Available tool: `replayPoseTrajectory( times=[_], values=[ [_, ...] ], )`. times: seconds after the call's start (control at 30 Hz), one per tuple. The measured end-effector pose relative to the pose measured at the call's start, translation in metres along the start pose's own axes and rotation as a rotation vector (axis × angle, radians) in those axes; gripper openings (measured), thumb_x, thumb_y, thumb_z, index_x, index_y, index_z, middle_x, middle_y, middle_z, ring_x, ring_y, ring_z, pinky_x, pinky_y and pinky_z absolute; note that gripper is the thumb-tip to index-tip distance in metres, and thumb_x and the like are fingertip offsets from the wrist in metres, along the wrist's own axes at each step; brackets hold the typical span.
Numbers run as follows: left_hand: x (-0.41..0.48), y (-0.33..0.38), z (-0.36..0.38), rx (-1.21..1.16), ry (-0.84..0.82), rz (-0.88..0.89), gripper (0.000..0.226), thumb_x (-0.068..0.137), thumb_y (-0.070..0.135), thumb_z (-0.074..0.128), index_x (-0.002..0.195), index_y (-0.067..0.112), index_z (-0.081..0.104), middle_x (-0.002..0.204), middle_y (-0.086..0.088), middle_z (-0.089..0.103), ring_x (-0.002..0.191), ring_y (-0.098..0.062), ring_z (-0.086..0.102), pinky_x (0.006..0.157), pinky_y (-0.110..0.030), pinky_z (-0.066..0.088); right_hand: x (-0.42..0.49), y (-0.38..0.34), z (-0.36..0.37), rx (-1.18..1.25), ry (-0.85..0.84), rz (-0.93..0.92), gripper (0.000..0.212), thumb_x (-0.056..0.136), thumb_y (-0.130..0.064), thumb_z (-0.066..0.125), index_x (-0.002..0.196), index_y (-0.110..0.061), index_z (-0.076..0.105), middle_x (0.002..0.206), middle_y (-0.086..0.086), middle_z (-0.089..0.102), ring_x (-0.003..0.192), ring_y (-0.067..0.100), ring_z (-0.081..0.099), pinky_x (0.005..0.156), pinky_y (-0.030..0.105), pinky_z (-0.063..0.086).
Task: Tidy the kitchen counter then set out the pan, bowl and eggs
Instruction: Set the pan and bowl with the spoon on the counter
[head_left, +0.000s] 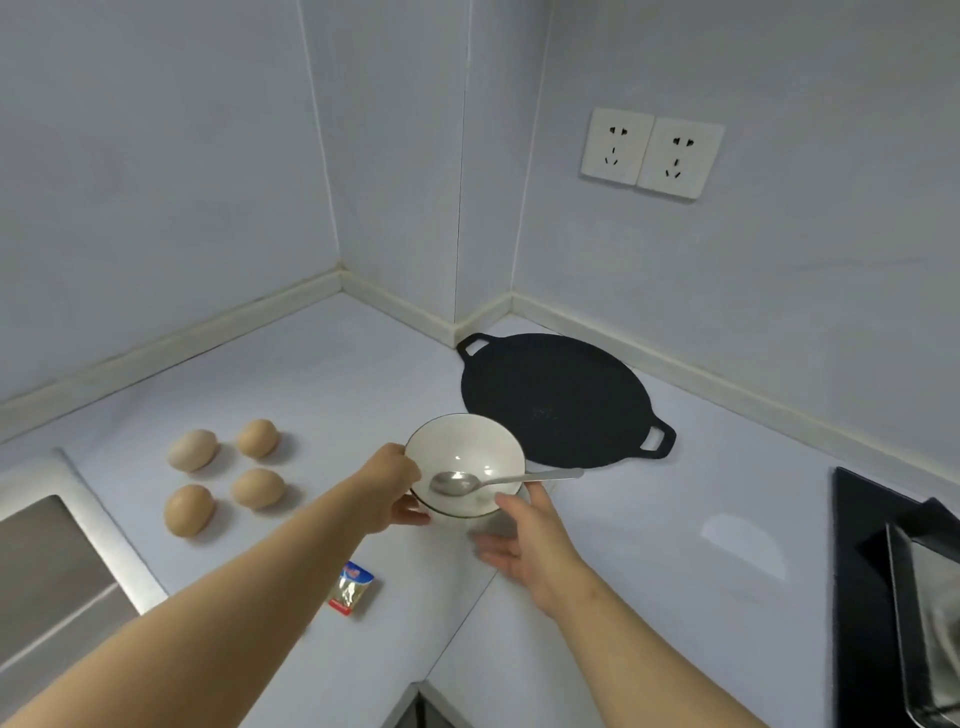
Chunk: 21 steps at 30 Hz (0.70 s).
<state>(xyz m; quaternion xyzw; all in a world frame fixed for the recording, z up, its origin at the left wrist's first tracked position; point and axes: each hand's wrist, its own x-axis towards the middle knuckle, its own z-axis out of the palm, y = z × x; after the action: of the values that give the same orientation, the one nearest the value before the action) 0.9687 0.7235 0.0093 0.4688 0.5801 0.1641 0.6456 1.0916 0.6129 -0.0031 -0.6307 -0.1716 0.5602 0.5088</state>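
A white bowl (462, 452) with a dark rim stands in the middle of the counter, and a metal spoon (498, 480) lies in it with its handle over the right rim. My left hand (392, 488) grips the bowl's left side. My right hand (524, 540) is just in front of the bowl on the right, fingers spread, thumb close to the rim. A flat black pan (561, 400) with two loop handles lies behind the bowl near the wall corner. Several brown eggs (223, 473) rest on the counter to the left.
A small seasoning packet (352, 587) lies near the counter's front edge. A steel sink (47, 566) is at the far left, and a black cooktop (872, 582) with a metal tray is at the right edge. Two wall sockets (652, 153) sit above the pan.
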Motion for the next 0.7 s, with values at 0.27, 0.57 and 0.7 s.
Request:
replayPoseTrajectory(
  times=[0.27, 0.57, 0.7],
  values=[
    [-0.029, 0.005, 0.010, -0.117, -0.005, 0.050, 0.027, 0.090, -0.009, 0.037, 0.112, 0.004, 0.041, 0.097, -0.015, 0.047, 0.076, -0.035, 0.059, 0.051, -0.040, 0.058, -0.004, -0.012, -0.006, 0.053, -0.004, -0.044, 0.033, 0.094, -0.007, 0.039, 0.123, -0.022, 0.044, 0.117, 0.018, 0.058, 0.072, 0.029, 0.065, 0.061, 0.033, 0.057],
    [-0.040, 0.078, 0.106, 0.004, -0.271, 0.142, 0.027, 0.091, -0.006, 0.043, 0.116, 0.000, 0.049, 0.109, -0.024, 0.058, 0.083, -0.034, 0.064, 0.068, -0.043, 0.056, -0.026, -0.076, -0.101, 0.142, 0.146, -0.120, 0.033, 0.095, -0.032, 0.048, 0.125, -0.021, 0.040, 0.096, 0.013, 0.059, 0.061, 0.030, 0.065, 0.052, 0.031, 0.056],
    [-0.032, 0.095, 0.165, 0.005, -0.334, 0.139, 0.029, 0.090, -0.006, 0.042, 0.119, -0.007, 0.047, 0.117, -0.031, 0.054, 0.083, -0.040, 0.062, 0.072, -0.046, 0.054, -0.032, -0.089, -0.154, 0.174, 0.234, -0.174, 0.027, 0.096, -0.021, 0.045, 0.123, -0.018, 0.046, 0.121, 0.017, 0.055, 0.061, 0.030, 0.065, 0.048, 0.029, 0.055]
  ],
)
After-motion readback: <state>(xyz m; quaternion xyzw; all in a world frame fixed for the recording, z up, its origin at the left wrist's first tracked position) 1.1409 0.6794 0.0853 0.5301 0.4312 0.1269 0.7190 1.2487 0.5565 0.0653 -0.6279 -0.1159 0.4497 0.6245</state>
